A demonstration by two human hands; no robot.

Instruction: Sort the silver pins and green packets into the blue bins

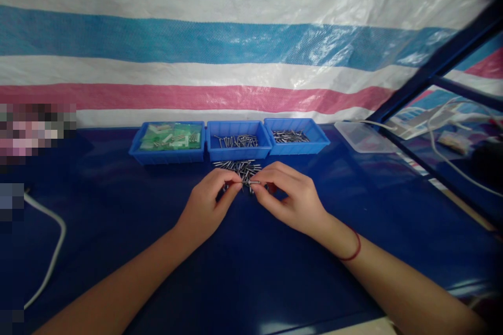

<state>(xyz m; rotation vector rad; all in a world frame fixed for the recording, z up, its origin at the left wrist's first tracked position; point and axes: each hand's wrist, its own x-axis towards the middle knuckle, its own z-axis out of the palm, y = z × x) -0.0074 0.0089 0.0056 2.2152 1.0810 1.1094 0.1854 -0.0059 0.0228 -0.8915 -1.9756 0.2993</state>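
My left hand (211, 197) and my right hand (290, 196) meet over the blue tabletop, each closed in a pinch between thumb and fingertips. Between them lies a small metal pin (246, 182), gripped from both sides; whether it is one piece or two joined end to end I cannot tell. Just behind the fingertips, a loose pile of metal pins (239, 167) rests on the table, partly hidden by my hands. A dark red cord circles my right wrist.
Behind the pile stand three blue bins: the left bin (168, 156) with green-tinted bags, the middle bin (239, 154) and right bin (301, 147) with metal pins. A clear plastic lid (363, 137), a blue frame (432, 76) and a white cable (58, 235) lie around.
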